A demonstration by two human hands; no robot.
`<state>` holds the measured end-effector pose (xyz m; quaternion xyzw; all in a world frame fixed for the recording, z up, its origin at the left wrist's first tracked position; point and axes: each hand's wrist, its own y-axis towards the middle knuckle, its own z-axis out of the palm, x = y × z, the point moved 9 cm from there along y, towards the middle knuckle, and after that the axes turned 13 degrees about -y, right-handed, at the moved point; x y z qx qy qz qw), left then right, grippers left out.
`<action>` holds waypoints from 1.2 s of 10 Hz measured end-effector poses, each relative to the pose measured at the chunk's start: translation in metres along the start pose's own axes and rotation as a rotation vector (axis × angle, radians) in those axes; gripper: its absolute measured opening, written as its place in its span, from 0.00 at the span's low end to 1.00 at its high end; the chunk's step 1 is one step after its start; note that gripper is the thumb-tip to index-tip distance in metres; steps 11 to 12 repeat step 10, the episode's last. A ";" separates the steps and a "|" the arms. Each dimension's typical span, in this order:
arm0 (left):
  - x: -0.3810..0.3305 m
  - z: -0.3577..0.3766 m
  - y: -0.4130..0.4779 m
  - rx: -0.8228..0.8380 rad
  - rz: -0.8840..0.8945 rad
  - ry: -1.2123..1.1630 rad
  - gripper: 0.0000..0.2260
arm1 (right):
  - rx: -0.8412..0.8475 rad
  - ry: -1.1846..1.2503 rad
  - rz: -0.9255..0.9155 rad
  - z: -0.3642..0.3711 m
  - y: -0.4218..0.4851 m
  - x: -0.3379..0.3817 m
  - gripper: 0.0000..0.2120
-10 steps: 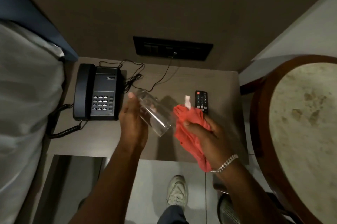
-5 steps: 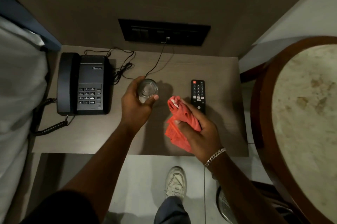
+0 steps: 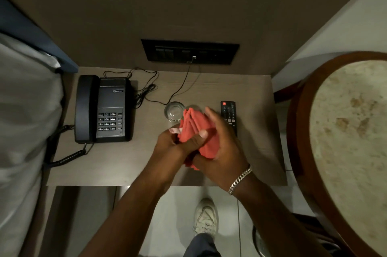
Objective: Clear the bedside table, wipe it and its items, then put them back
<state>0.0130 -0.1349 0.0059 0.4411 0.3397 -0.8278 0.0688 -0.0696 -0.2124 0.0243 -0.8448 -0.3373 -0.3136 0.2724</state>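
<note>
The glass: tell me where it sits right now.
In the head view the glass stands upright on the bedside table, near the middle, between the telephone on the left and the remote on the right, just beyond the red cloth.

Single head-worn wide-angle view, looking steeply down from standing height onto bedside table (image 3: 209, 89) at frame centre; wall above, floor at bottom edge.
</note>
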 end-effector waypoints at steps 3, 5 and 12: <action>-0.007 0.041 0.001 0.004 0.099 -0.253 0.15 | -0.310 0.732 0.343 -0.073 -0.040 -0.061 0.38; 0.035 0.160 0.009 -0.107 0.173 0.172 0.07 | -0.809 0.509 0.528 -0.154 -0.122 -0.145 0.23; 0.066 0.250 0.035 -0.028 0.365 0.885 0.17 | -0.516 -0.552 0.642 -0.189 -0.135 -0.195 0.27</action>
